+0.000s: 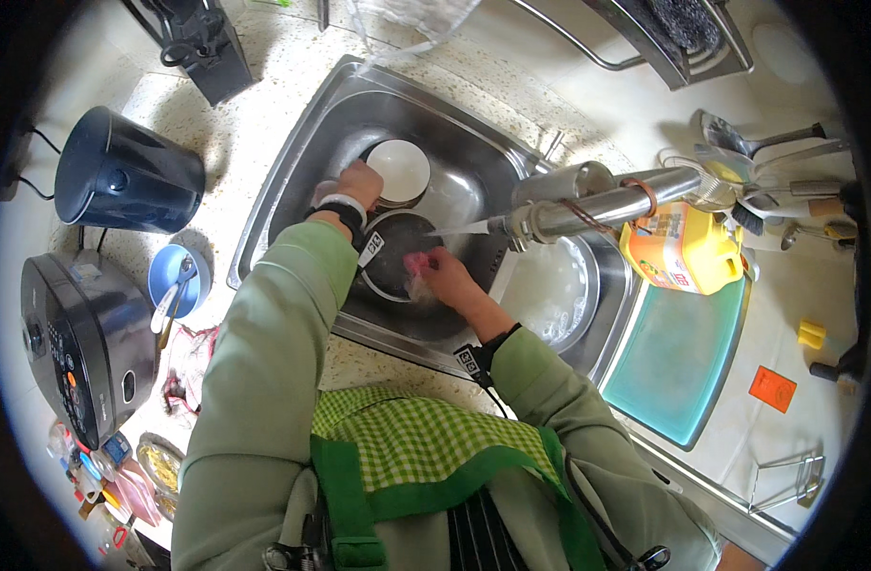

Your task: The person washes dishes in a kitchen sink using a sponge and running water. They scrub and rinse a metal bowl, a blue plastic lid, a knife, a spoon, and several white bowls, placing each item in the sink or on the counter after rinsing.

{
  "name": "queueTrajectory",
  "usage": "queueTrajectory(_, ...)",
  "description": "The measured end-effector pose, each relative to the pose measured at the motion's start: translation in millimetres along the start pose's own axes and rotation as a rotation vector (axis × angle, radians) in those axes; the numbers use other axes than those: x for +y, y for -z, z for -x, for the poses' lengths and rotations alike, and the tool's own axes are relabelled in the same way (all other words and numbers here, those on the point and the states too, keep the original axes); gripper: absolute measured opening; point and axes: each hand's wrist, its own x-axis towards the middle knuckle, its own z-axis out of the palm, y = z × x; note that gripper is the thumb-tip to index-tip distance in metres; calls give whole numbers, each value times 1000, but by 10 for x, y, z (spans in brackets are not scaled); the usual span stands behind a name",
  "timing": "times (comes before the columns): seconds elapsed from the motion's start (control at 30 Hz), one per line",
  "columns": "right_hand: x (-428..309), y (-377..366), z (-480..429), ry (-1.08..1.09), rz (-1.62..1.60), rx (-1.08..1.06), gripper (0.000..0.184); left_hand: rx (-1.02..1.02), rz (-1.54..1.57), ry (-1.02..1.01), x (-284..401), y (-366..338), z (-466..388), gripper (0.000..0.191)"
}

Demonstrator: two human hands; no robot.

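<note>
In the left basin of a stainless steel sink [303,139], my left hand [357,187] is beside a stack of white bowls [399,170]; whether its curled fingers hold something is unclear. My right hand [449,280] grips a pink and whitish cloth [416,268] over a dark round pan [392,264]. A stream of water runs from the metal faucet [599,207] towards the pan. In the right basin, a round metal basin [549,285] holds cloudy, foamy water.
Left on the counter are a black lidded container [128,171], a rice cooker [93,342] and a blue bowl [200,275] with utensils. At the right are a yellow detergent jug [692,250], a teal board [674,364] and hanging utensils [785,146]. The faucet arm crosses above the right basin.
</note>
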Motion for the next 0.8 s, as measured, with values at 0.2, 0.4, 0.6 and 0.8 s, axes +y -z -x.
queueTrajectory(0.2,104,86,-5,14,-18,56,35,137,-247,-222,69,-69,129,63)
queueTrajectory(0.4,61,100,12,3,-5,79,40,240,-283,-366,105,27,322,65)
queueTrajectory(0.6,-31,137,-31,-137,-72,176,38,272,-419,-701,398,301,842,67)
queueTrajectory(0.8,178,56,-337,-398,-848,163,32,2,-450,-713,94,-13,1343,59)
